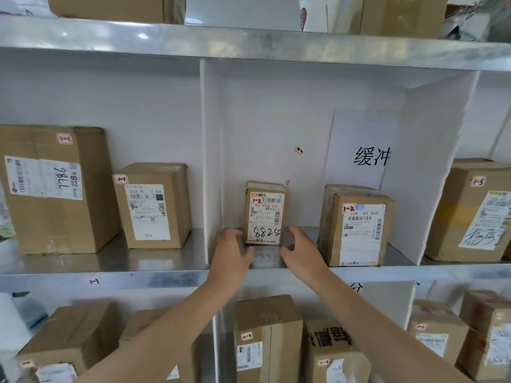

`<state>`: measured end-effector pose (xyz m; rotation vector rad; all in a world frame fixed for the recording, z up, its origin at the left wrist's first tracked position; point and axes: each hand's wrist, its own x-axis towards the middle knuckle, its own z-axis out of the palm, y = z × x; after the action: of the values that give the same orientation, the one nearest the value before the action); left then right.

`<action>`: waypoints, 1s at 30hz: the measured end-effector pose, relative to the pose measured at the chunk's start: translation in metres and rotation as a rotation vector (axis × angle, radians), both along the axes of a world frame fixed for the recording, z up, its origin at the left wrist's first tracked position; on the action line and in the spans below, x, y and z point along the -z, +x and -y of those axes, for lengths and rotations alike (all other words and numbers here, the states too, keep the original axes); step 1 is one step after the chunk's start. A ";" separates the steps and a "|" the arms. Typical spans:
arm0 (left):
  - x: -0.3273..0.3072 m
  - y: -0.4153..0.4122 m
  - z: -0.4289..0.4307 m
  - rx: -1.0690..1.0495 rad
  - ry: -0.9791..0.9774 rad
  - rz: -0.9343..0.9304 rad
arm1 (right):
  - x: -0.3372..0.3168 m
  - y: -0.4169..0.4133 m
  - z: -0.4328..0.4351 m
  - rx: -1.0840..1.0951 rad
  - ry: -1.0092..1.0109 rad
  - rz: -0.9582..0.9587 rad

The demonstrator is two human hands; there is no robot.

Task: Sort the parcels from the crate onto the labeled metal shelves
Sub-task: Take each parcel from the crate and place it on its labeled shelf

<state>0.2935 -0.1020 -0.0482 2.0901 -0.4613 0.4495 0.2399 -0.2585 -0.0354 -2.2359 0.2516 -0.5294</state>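
A small upright cardboard parcel, tagged 1-2 and marked 8825 by hand, stands on the metal shelf in the middle compartment. My left hand lies at its lower left corner, with loosely curved fingers that seem to touch the box. My right hand sits just off its lower right side, fingers relaxed, with a small gap to the box. Neither hand wraps round it. A second 1-2 parcel stands to the right in the same compartment.
White dividers wall off the compartment. Two 1-1 boxes stand in the left bay, a 1-3 box in the right bay. A paper sign leans on the back wall. Several more boxes fill the lower shelf.
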 end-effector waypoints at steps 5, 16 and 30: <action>0.006 -0.016 0.008 0.164 0.071 0.055 | 0.005 -0.025 -0.009 -0.013 -0.040 0.095; -0.003 -0.043 0.066 0.331 0.123 -0.045 | -0.049 -0.086 0.020 0.042 -0.178 0.363; -0.017 -0.053 0.128 0.337 0.075 -0.023 | -0.022 -0.094 0.115 0.459 0.088 0.344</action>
<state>0.2406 -0.2304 -0.0312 2.0339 -0.8104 0.2130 0.1455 -0.3740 -0.0129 -1.9593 0.5997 -1.1103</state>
